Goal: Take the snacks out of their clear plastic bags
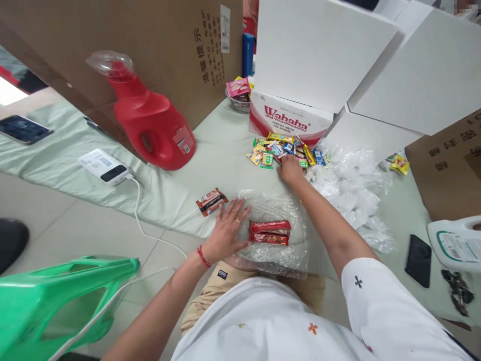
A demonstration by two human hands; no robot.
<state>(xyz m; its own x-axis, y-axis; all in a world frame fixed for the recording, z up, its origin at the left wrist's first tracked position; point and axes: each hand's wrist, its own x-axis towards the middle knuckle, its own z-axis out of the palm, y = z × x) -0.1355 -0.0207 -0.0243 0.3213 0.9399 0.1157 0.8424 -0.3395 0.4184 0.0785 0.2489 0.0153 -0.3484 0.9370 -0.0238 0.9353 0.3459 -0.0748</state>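
Observation:
My left hand (227,233) lies flat with fingers spread, on the left edge of a clear plastic sheet or bag (270,208). Two red snack packets (269,232) rest side by side on this plastic, right of that hand. Just beyond its fingertips is a brown snack packet (212,201) on the cloth. Farther away, my right hand (291,170) reaches into a pile of small colourful wrapped snacks (278,149). Its fingers are bent together at the near side of the pile, and what they hold is hidden.
A Wahaha carton (287,119) and white boxes stand behind the pile. Crumpled clear plastic bags (349,195) lie to the right, near a black phone (418,260). On the left are a red jug (154,120), a white power bank (104,166) with a cable, and a green stool (71,291).

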